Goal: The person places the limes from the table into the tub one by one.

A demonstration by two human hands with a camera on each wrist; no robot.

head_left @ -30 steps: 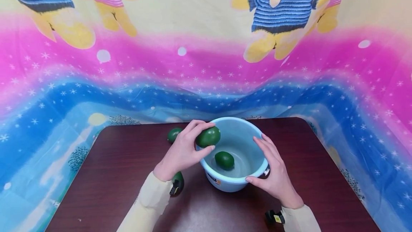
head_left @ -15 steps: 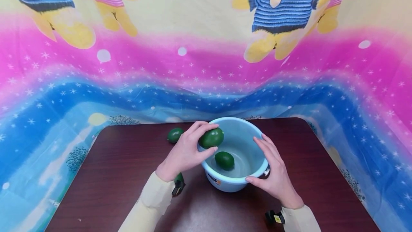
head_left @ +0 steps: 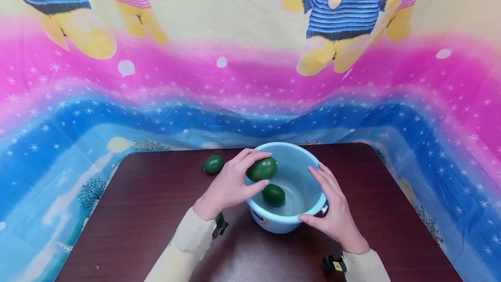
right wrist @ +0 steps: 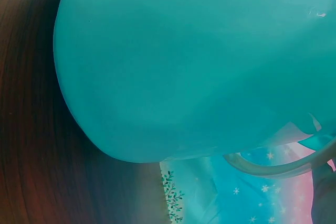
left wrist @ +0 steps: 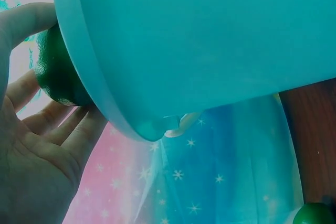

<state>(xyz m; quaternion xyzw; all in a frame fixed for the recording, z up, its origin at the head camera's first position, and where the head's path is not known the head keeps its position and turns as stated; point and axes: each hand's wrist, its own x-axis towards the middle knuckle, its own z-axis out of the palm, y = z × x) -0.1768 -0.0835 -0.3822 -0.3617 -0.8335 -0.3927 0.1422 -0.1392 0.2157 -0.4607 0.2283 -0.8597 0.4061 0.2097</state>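
Observation:
A glossy dark green avocado (head_left: 262,169) is held between the thumb and fingers of my left hand (head_left: 231,182), at the left side of the mouth of a light blue bucket (head_left: 275,227). Inside the bucket lies a second avocado (head_left: 273,195). My right hand (head_left: 336,206) grips the bucket's right rim, thumb at the front and fingers farther back. From the left wrist view, the held avocado (left wrist: 58,69) shows partly behind the bucket rim, with fingers (left wrist: 86,135) curled under it. The right wrist view is mostly filled by the bucket wall (right wrist: 184,66).
Another avocado (head_left: 213,164) lies on the dark brown table (head_left: 148,212), behind and left of my left hand. One more green fruit (head_left: 219,217) is mostly hidden behind my left wrist. A patterned cloth (head_left: 250,82) hangs round the table's back and sides.
My left hand has moved a little to the right with the avocado, farther over the bucket's mouth. My right hand and the bucket have stayed in place.

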